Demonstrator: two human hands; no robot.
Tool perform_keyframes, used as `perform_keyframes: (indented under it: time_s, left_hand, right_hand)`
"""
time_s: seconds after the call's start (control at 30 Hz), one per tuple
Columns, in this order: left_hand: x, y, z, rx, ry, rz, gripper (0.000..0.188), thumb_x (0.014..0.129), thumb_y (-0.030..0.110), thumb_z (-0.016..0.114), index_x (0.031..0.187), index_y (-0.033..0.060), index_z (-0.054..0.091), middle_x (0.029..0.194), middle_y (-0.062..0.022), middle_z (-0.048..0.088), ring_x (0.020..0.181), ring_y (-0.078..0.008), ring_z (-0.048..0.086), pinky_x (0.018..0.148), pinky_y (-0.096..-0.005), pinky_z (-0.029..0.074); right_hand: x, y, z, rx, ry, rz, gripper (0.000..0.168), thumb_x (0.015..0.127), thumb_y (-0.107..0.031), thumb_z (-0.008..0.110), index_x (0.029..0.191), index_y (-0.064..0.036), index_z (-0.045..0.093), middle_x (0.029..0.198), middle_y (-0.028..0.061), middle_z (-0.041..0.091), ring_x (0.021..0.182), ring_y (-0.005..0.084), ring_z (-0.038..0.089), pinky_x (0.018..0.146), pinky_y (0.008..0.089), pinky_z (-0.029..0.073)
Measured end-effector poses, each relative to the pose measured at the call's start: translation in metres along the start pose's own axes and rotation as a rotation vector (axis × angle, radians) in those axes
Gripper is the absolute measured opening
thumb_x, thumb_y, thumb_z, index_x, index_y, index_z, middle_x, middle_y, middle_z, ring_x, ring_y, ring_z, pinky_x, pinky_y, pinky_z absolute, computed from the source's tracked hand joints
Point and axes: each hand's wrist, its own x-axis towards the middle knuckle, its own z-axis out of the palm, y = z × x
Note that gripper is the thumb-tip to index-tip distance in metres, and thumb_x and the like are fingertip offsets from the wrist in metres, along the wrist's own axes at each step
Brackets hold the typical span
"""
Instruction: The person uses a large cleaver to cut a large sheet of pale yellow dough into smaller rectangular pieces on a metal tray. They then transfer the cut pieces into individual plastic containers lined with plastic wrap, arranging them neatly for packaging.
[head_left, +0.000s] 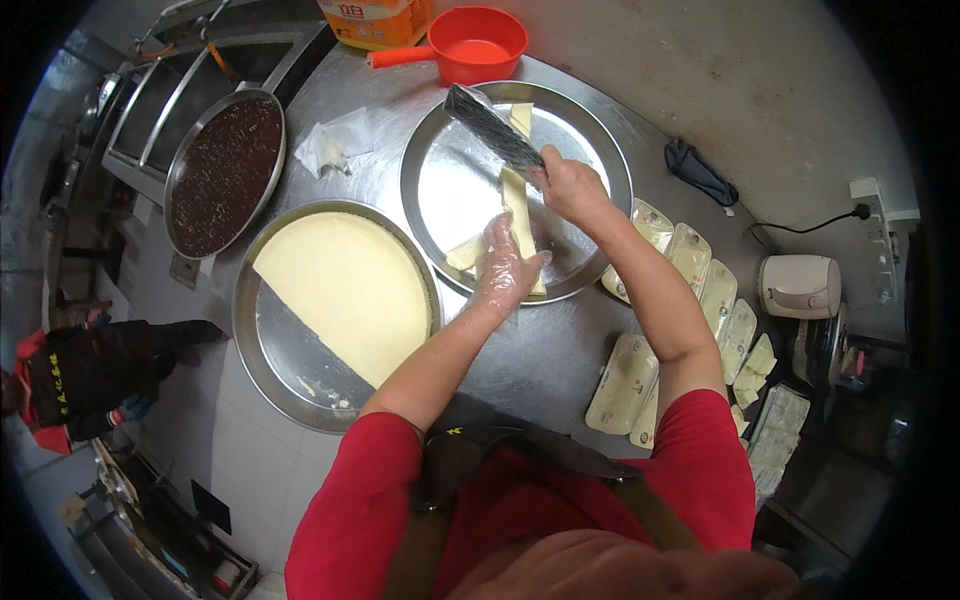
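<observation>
My left hand (508, 270), in a clear plastic glove, grips a long pale strip of cake or dough (516, 195) lying in a round metal pan (450, 169). Its fingers and thumb are on either side of the strip. My right hand (574, 184) is shut on a broad, dark knife-like tool (491, 127), partly covered with clear plastic film. The tool slants over the far part of the pan, above the strip. A short pale piece (521, 118) lies beyond it, and another pale piece (465, 253) rests left of my left hand.
A second round pan (281, 367) at left holds a large pale slab (349, 281) with one straight edge. Beyond it is a pan of dark brown food (229, 176). A red dipper (480, 45) stands behind. Several plastic packages (622, 382) lie at right. Someone (97, 375) stands far left.
</observation>
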Motion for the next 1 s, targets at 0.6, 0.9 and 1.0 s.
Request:
perform_keyframes:
  time_s: [0.6,0.9,1.0]
  left_hand:
    - [-0.021,0.007,-0.008,0.141,0.032,0.155,0.076,0.071,0.026,0.078,0.130,-0.0034,0.039,0.121,-0.0226,0.045,0.110,-0.0367,0.046,0.097,-0.0445,0.036]
    - [-0.044,0.008,-0.016,0.433,-0.011,0.185,0.058,0.070,0.040,0.076,0.112,0.0037,0.058,0.101,-0.0113,0.058,0.102,-0.0290,0.051,0.098,-0.0510,0.029]
    - [-0.044,0.008,-0.015,0.437,-0.021,0.168,0.058,0.070,0.039,0.075,0.113,0.0032,0.058,0.104,-0.0120,0.058,0.103,-0.0292,0.052,0.097,-0.0512,0.030]
  right_hand:
    - [-0.024,0.007,0.036,-0.065,-0.195,-0.012,0.025,0.091,-0.025,0.053,0.094,-0.001,0.048,0.072,0.0240,0.062,0.071,0.0431,0.061,0.064,0.0512,0.047]
    - [-0.065,-0.015,-0.005,-0.020,-0.197,-0.051,0.023,0.090,-0.025,0.055,0.094,-0.004,0.047,0.068,0.0228,0.060,0.066,0.0424,0.061,0.061,0.0514,0.048]
    - [-0.069,-0.011,0.003,-0.041,-0.211,-0.079,0.023,0.090,-0.025,0.053,0.093,-0.004,0.047,0.067,0.0218,0.061,0.065,0.0415,0.061,0.060,0.0506,0.048]
